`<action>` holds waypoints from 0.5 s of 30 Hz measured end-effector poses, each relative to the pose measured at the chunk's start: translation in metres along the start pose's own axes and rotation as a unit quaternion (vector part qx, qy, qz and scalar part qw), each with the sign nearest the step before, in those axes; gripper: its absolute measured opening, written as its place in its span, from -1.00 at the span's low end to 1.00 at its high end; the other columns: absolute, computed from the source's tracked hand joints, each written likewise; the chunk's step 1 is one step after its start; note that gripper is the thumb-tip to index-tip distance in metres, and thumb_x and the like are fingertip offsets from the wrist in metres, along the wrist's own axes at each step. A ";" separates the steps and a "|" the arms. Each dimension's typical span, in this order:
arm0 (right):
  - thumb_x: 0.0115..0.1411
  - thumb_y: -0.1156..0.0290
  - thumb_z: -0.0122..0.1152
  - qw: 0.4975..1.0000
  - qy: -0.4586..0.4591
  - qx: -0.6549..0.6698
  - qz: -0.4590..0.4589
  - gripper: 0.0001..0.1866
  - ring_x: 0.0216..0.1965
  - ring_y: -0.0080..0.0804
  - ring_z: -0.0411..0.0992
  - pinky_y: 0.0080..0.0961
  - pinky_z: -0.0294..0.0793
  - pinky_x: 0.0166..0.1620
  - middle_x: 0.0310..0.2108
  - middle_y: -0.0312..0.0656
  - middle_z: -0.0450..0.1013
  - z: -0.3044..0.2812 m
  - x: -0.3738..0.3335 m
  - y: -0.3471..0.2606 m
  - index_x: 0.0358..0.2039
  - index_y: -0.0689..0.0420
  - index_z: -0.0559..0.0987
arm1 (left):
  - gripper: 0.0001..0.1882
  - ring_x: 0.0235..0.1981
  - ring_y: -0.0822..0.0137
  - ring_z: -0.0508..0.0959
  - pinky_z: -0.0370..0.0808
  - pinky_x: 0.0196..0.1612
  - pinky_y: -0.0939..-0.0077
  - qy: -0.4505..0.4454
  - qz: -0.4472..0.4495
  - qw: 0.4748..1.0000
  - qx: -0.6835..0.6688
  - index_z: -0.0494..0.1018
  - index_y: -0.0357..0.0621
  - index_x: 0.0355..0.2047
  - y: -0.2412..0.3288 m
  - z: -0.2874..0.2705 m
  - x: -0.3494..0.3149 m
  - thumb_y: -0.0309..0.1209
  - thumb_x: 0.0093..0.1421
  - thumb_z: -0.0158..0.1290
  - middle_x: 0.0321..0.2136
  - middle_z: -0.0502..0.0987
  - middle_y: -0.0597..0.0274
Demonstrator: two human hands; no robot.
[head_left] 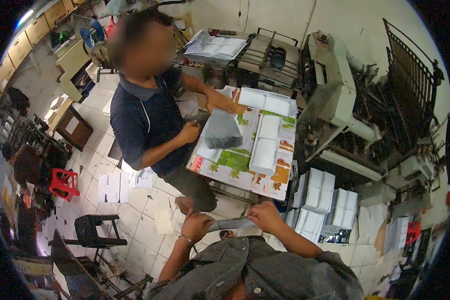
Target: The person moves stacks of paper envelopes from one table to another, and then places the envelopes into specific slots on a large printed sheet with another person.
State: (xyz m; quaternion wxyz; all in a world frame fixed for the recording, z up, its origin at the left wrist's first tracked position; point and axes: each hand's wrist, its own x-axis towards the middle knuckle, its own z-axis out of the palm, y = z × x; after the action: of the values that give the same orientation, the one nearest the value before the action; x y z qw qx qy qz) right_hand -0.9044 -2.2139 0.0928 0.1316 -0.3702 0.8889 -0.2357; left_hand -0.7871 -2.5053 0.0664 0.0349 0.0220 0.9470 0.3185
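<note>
Held level in front of my body is a thin grey-and-white strip [232,224], perhaps paper sheets seen edge-on; I cannot tell exactly. My left hand [197,227], with a band at the wrist, pinches its left end. My right hand [266,218] grips the other end with closed fingers. Beyond my hands stands a table with a colourful printed cover [230,172]. On it lie a long stack of white paper [265,145], another white stack [266,101] farther back, and a fanned grey stack [224,130] beside the co-worker's hands.
A co-worker [145,110] in a dark shirt stands at the table's left side. Tall white paper stacks [319,190] sit on the floor to the right, below a large machine [330,95]. A black stool [99,231] and a red stool [64,183] are at left.
</note>
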 end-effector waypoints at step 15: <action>0.09 0.23 0.32 1.000 0.017 0.008 -0.003 -0.85 -0.22 -0.13 0.47 -0.18 0.36 -0.04 -0.38 -0.22 0.55 -0.001 -0.004 -0.008 -0.37 -0.02 0.61 | -0.88 -0.19 0.16 0.60 0.24 0.18 -0.04 0.036 0.017 0.999 0.001 0.58 0.00 -0.34 -0.001 0.005 -0.004 -0.29 0.19 0.11 -0.33 0.64 0.25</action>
State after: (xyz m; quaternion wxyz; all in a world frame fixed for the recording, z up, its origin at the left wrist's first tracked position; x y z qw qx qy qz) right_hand -0.8966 -2.2155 0.0979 0.1191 -0.3675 0.8879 -0.2497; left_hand -0.7829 -2.5034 0.0623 -0.0042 0.0263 0.9476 0.3183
